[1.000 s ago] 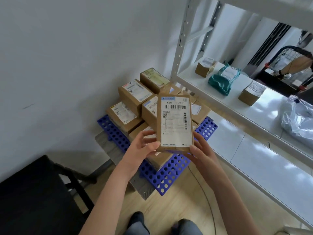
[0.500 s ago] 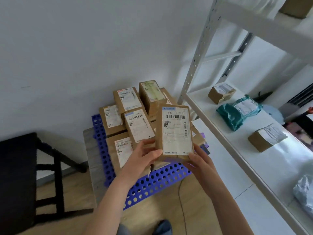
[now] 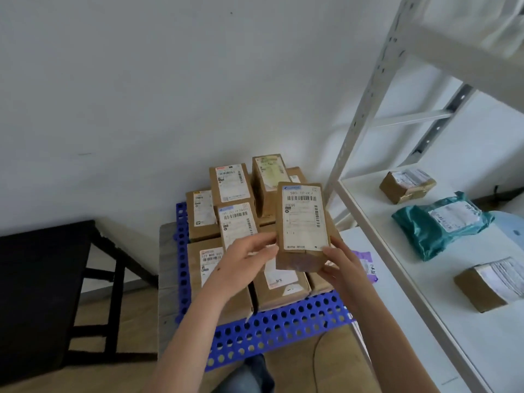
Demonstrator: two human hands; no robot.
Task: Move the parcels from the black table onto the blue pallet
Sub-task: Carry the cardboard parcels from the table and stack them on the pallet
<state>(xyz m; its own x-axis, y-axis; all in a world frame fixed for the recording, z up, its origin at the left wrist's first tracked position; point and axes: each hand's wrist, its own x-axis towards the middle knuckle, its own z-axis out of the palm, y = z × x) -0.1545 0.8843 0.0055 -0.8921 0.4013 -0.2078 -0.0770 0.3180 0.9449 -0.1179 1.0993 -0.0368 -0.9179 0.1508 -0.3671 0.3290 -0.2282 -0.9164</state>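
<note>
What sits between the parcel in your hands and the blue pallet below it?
In the head view, other brown parcels already stacked on the blue pallet lie under the held parcel.

Both forearms were bare, with no sleeves reaching into view, and neither the left hand nor the right hand wore a glove, ring or watch. Below the arms, dark blue trousers, apparently denim, showed at the picture's lower edge.

Hands carried parcel rightward, nearer pallet.
</note>
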